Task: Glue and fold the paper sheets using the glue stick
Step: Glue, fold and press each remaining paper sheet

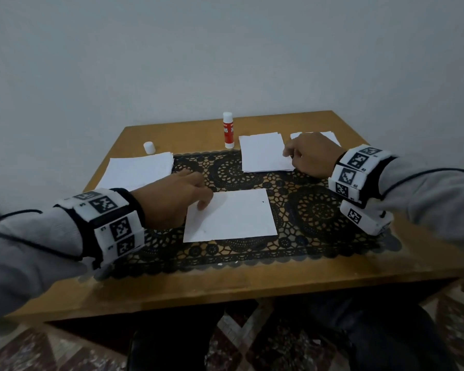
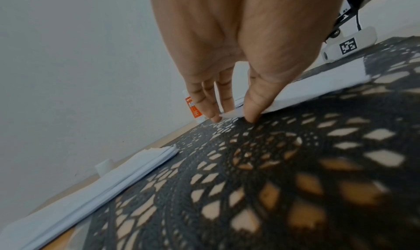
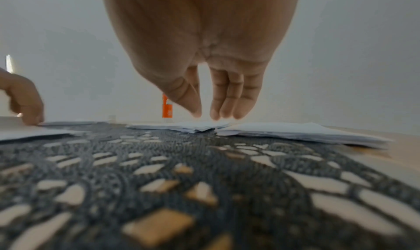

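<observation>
The sheet [image 1: 231, 215] lies flat on the black lace mat [image 1: 319, 210] near the table's [image 1: 426, 253] front edge. My left hand [image 1: 172, 202] pinches its far left corner between thumb and fingertips [image 2: 214, 116]. My right hand [image 1: 310, 153] reaches to the stack [image 1: 263, 152] toward the back right, thumb and fingers extended down onto its right edge, relaxed, gripping nothing that I can see. The glue stick [image 1: 228, 129] stands upright at the back edge, uncapped; its cap [image 1: 149, 147] sits apart, toward the back left, behind the left pile [image 1: 137, 170]. Another pile [image 1: 330, 136] lies at the back right.
</observation>
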A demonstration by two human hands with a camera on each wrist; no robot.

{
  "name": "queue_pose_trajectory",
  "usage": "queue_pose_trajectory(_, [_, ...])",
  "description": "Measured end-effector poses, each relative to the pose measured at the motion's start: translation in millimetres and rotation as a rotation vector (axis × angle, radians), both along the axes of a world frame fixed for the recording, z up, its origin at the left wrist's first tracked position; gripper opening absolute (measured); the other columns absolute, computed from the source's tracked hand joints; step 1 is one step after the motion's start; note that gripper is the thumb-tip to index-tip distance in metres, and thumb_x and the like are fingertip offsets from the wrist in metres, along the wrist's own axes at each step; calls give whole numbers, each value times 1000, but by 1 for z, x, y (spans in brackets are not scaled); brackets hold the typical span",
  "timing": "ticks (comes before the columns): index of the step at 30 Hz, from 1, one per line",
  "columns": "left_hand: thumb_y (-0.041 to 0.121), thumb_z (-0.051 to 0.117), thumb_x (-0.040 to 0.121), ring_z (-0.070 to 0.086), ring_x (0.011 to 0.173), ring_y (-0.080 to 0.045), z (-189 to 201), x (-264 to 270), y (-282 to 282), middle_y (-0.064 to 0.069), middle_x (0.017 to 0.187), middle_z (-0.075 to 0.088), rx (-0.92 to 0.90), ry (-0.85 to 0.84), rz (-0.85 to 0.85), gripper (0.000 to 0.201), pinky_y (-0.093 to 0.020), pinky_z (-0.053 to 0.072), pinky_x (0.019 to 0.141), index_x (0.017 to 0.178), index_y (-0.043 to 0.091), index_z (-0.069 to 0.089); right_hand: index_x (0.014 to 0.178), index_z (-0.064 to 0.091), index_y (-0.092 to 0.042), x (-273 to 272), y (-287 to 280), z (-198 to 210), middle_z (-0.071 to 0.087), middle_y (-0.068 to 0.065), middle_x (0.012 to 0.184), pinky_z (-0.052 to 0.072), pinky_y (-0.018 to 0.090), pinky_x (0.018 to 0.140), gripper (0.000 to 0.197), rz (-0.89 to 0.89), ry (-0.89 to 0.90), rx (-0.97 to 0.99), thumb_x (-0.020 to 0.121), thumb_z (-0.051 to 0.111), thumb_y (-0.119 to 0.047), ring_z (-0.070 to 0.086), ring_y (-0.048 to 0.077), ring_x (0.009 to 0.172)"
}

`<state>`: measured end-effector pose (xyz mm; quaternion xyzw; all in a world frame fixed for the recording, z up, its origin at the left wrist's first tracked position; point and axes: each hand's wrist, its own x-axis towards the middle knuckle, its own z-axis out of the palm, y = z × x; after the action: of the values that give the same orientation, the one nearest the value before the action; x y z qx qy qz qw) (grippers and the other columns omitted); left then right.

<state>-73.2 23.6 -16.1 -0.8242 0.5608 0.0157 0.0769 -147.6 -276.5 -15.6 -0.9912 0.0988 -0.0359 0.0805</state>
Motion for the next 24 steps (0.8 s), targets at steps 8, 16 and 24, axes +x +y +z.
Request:
queue_pose_trajectory(8, [1, 51, 78, 35, 126, -18, 6, -23, -9, 0, 136, 41, 91, 156, -17, 70, -35, 35, 107, 142, 27, 40, 110, 66, -10, 47, 43, 25, 65, 5, 104, 46, 27, 72, 27, -82, -118, 208, 84, 69, -19, 59, 18, 82])
queue_pose_trajectory(16, [14, 53, 83, 37, 123, -17, 5, -21, -10, -1, 134, 44, 103, 101, -90, 67, -29, 36, 103, 146, 30, 37, 106, 53, -7, 119, 68, 11, 64, 13, 99, 54, 46, 90, 47, -273, -87, 551, 75, 80, -32, 66, 29, 93])
queue_pose_trajectory(24, [23, 54, 84, 40, 122, -24, 2, -25, -11, -5, 135, 43, 179, -15, -139, 68, -39, 43, 99, 147, 26, 30, 96, 70, -8, 161, 58, -4, 71, 4, 75, 54, 37, 75, 41, -264, -52, 584, 65, 76, -34, 67, 25, 72])
